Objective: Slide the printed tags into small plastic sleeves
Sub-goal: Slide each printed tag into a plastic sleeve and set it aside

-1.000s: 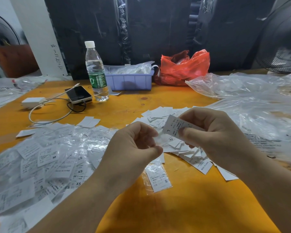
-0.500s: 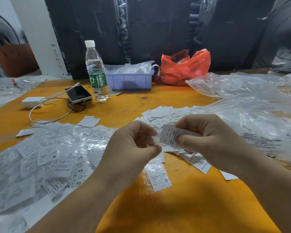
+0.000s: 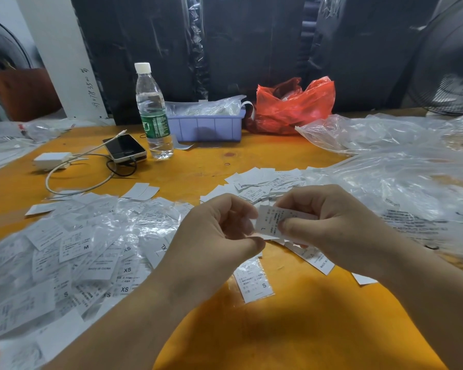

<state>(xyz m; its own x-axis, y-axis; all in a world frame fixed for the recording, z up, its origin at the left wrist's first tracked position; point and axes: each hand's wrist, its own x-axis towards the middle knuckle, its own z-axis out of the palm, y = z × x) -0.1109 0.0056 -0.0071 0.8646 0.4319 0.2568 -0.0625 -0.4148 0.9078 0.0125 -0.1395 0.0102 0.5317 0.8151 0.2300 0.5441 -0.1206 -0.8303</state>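
Note:
My right hand (image 3: 332, 225) pinches a white printed tag (image 3: 269, 221) marked L between thumb and fingers, above the orange table (image 3: 292, 329). My left hand (image 3: 214, 236) is curled right beside it, thumb and fingertips pinched at the tag's lower left edge; whether a thin clear sleeve sits between them I cannot tell. A sleeved tag marked S (image 3: 254, 284) lies flat below my hands. Loose bare tags (image 3: 262, 182) are heaped behind my hands. A big pile of sleeved tags (image 3: 72, 252) covers the table's left side.
Clear plastic bags (image 3: 401, 182) spread over the right side. At the back stand a water bottle (image 3: 153, 113), a phone (image 3: 125, 148) with a white charger and cable (image 3: 52, 158), a purple bin (image 3: 206, 126) and a red plastic bag (image 3: 294, 105).
My right hand has lowered the L tag and brought it leftward until it meets my left hand's fingertips. My left hand has stayed almost still.

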